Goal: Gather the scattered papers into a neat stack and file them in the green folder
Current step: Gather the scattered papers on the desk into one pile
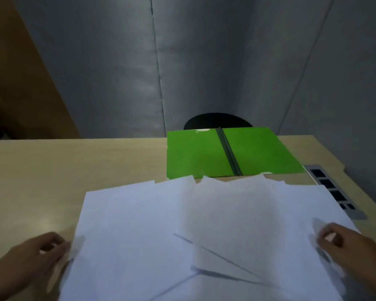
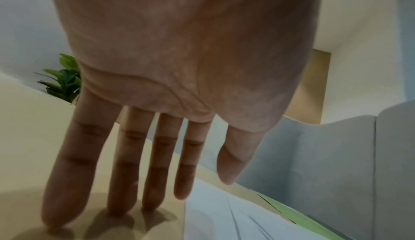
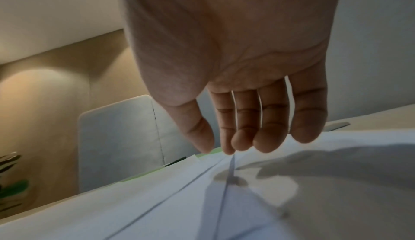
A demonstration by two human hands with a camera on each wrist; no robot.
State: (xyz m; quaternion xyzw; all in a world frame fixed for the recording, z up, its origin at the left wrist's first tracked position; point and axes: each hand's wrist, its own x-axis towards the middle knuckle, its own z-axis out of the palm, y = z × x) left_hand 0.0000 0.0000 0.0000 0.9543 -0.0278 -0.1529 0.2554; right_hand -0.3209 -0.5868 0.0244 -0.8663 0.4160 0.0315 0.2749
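Observation:
Several white papers (image 1: 204, 235) lie spread and overlapping on the near half of the beige table (image 1: 52, 170). Just behind them the green folder (image 1: 226, 153) lies open and flat, its dark spine in the middle. My left hand (image 1: 41, 250) is at the papers' left edge. In the left wrist view its fingers (image 2: 155, 172) are straight, with tips on the table beside the papers (image 2: 224, 222). My right hand (image 1: 345, 246) is at the right edge. There the fingers (image 3: 235, 128) hang relaxed just over the papers (image 3: 202, 208) and hold nothing.
A black chair back (image 1: 217, 120) shows behind the folder, in front of a grey partition (image 1: 204, 61). A grey socket panel (image 1: 334, 192) is set into the table at the right, partly under the papers. A green plant (image 2: 65, 78) stands off to the left.

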